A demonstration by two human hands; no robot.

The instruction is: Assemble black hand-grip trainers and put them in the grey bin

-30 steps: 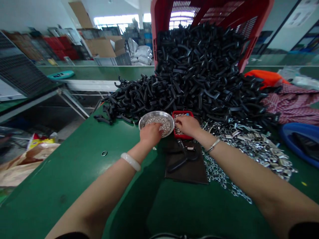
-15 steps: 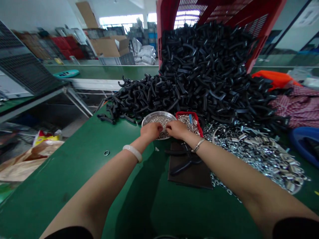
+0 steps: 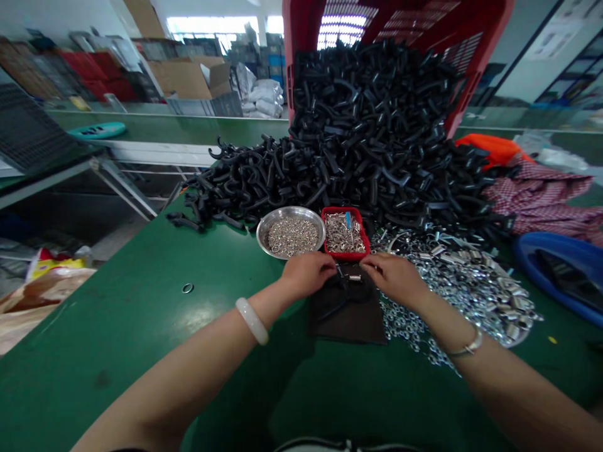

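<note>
My left hand (image 3: 308,274) is closed at the left end of a black clamp-like tool (image 3: 343,294), which lies on a dark mat (image 3: 362,323); whatever its fingers pinch is too small to name. Across from it, my right hand (image 3: 393,275) has thumb and fingertips pressed together above the mat's right edge, their contents hidden. A small spring (image 3: 355,277) shows between the hands. Just beyond them are a metal bowl (image 3: 262,233) of tiny metal parts and a red tray (image 3: 347,256) of pins with a blue piece on top.
Black plastic handles (image 3: 358,157) spill from a tipped red crate (image 3: 288,69) at the back. Loose metal parts (image 3: 452,282) cover the right side, beside a blue basin (image 3: 527,251). One ring (image 3: 187,288) lies on the green table (image 3: 141,326) at left.
Both hands have left the metal bowl and come to the tool on the mat, moving right and nearer. The view has shifted a little, and the bowl's contents are uncovered.
</note>
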